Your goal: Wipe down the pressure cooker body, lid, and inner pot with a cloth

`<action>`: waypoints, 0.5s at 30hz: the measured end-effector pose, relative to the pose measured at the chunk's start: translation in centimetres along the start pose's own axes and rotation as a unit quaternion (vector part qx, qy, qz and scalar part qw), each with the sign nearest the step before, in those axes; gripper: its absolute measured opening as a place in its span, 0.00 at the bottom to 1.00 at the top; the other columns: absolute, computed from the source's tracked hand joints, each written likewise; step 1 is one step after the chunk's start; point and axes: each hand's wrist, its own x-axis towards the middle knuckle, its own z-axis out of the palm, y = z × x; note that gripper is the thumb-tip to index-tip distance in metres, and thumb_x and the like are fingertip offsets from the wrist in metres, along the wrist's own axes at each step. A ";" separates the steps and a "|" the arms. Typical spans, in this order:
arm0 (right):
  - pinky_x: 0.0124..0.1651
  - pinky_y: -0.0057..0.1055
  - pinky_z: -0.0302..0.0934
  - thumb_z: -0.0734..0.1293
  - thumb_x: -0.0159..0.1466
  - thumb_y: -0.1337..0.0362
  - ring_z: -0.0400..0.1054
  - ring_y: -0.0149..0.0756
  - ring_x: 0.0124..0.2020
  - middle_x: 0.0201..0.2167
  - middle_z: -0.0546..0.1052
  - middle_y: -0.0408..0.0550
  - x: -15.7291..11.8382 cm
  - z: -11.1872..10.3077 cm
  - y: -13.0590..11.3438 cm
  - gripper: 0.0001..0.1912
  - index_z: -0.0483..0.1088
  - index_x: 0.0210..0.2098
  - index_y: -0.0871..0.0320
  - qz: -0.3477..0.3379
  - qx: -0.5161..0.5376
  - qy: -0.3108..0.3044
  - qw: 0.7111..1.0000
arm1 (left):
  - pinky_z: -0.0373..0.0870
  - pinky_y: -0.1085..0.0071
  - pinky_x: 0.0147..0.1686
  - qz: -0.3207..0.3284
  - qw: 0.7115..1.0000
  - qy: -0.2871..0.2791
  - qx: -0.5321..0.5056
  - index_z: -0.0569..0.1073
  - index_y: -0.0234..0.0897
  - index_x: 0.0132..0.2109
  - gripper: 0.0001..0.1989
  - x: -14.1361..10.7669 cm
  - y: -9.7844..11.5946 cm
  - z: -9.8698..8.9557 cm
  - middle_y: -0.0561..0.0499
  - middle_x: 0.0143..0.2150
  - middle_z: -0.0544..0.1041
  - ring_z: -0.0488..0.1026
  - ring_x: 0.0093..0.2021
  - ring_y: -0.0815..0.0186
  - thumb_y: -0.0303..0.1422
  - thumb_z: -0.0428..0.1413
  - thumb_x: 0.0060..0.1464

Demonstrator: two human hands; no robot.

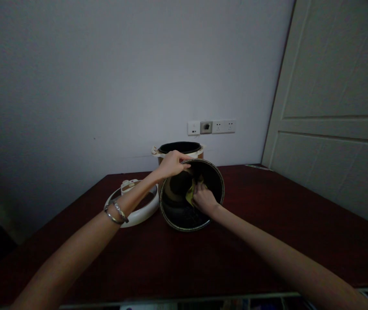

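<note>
A dark inner pot (179,216) of a rice cooker is tilted on its side, its round mouth facing me. My left hand (172,164) grips its upper rim, fingers closed over the edge. Inside the pot, my right hand (204,199) presses a yellow cloth (189,194) against the inner wall; its fingertips are partly lost in shadow. Right behind the pot stands the rice cooker body (199,153), open at the top, mostly covered by the pot and my left hand. A white ring-shaped cooker part (143,216) lies to the left, under my left forearm.
Everything rests on a dark red table (261,224) against a pale wall (122,86). Wall sockets (223,126) sit above the table behind the cooker. A white panelled door (332,120) stands along the right side. Shelves with items show below the table's front edge.
</note>
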 end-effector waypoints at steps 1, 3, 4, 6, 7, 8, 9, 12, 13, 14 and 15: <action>0.49 0.47 0.62 0.61 0.61 0.64 0.62 0.62 0.53 0.55 0.62 0.82 -0.6 0.1 -0.3 0.25 0.66 0.51 0.80 -0.005 0.011 -0.013 1.000 | 0.65 0.70 0.36 0.001 1.000 0.003 0.009 0.78 0.38 0.47 0.17 0.0 0.0 0.0 0.49 0.35 0.81 0.73 0.35 0.63 0.29 0.58 0.48; 0.48 0.46 0.62 0.63 0.61 0.58 0.64 0.61 0.51 0.51 0.67 0.80 -1.8 0.2 -1.1 0.25 0.70 0.46 0.76 -0.022 0.041 -0.041 0.998 | 0.66 0.69 0.38 0.006 1.000 0.007 0.010 0.78 0.38 0.47 0.16 -0.1 0.0 0.1 0.47 0.38 0.81 0.74 0.37 0.62 0.29 0.57 0.48; 0.48 0.45 0.62 0.61 0.62 0.56 0.66 0.59 0.49 0.47 0.71 0.77 -2.2 0.1 -1.7 0.24 0.72 0.44 0.75 -0.034 0.061 -0.055 0.996 | 0.66 0.69 0.39 0.010 1.000 0.012 0.008 0.78 0.38 0.47 0.16 -0.1 -0.1 0.2 0.47 0.40 0.81 0.75 0.39 0.62 0.29 0.57 0.49; 0.48 0.41 0.62 0.56 0.65 0.54 0.70 0.53 0.44 0.39 0.76 0.69 -2.8 -0.5 -2.9 0.25 0.73 0.42 0.71 -0.061 0.107 -0.080 0.989 | 0.67 0.68 0.41 0.015 0.999 0.032 0.009 0.78 0.39 0.46 0.16 -0.1 -0.4 0.3 0.46 0.42 0.80 0.75 0.41 0.61 0.29 0.58 0.48; 0.47 0.38 0.62 0.53 0.67 0.54 0.72 0.48 0.42 0.37 0.77 0.64 -3.0 -1.0 -3.6 0.26 0.73 0.42 0.68 -0.077 0.127 -0.090 0.985 | 0.67 0.68 0.42 0.015 0.999 0.045 0.011 0.78 0.39 0.46 0.16 -0.1 -0.6 0.4 0.45 0.42 0.80 0.75 0.41 0.60 0.28 0.58 0.48; 0.46 0.34 0.63 0.51 0.68 0.54 0.72 0.44 0.40 0.37 0.78 0.60 -3.0 -1.6 -4.2 0.26 0.73 0.43 0.66 -0.094 0.156 -0.098 0.978 | 0.67 0.67 0.43 0.011 0.998 0.056 0.014 0.78 0.38 0.46 0.16 -0.1 -0.8 0.4 0.45 0.42 0.80 0.75 0.41 0.60 0.28 0.58 0.48; 0.45 0.31 0.63 0.48 0.69 0.54 0.73 0.40 0.40 0.38 0.78 0.56 -3.1 -2.2 -4.7 0.27 0.72 0.44 0.64 -0.109 0.202 -0.103 0.968 | 0.67 0.67 0.43 0.004 0.998 0.065 0.014 0.78 0.38 0.46 0.16 -0.1 -1.1 0.5 0.45 0.42 0.80 0.75 0.41 0.60 0.28 0.58 0.47; 0.45 0.28 0.61 0.46 0.70 0.55 0.71 0.35 0.41 0.41 0.77 0.51 -3.2 -4.3 -6.3 0.26 0.70 0.45 0.61 -0.120 0.416 -0.087 0.897 | 0.68 0.66 0.44 -0.013 0.997 0.075 -0.008 0.78 0.38 0.46 0.17 -0.1 -1.7 0.3 0.46 0.42 0.80 0.75 0.41 0.60 0.27 0.59 0.46; 0.46 0.29 0.61 0.48 0.70 0.55 0.71 0.35 0.41 0.41 0.77 0.51 -3.3 -4.9 -6.7 0.25 0.70 0.44 0.62 -0.116 0.482 -0.074 0.865 | 0.68 0.66 0.44 -0.020 0.997 0.076 -0.023 0.78 0.38 0.46 0.17 -0.2 -1.8 0.1 0.47 0.42 0.80 0.75 0.41 0.60 0.27 0.59 0.46; 0.47 0.30 0.60 0.50 0.70 0.55 0.70 0.36 0.42 0.41 0.77 0.50 -3.6 -5.4 -7.0 0.23 0.70 0.43 0.62 -0.115 0.528 -0.059 0.839 | 0.68 0.66 0.44 -0.027 0.996 0.077 -0.041 0.78 0.38 0.46 0.17 -0.3 -1.9 -0.1 0.48 0.41 0.80 0.75 0.41 0.60 0.27 0.59 0.46; 0.47 0.30 0.60 0.53 0.69 0.54 0.70 0.36 0.42 0.41 0.77 0.49 -3.9 -5.9 -7.2 0.21 0.70 0.43 0.61 -0.119 0.546 -0.045 0.828 | 0.68 0.66 0.44 -0.036 0.994 0.077 -0.062 0.78 0.38 0.45 0.17 -0.5 -1.9 -0.3 0.48 0.41 0.80 0.75 0.41 0.60 0.27 0.59 0.46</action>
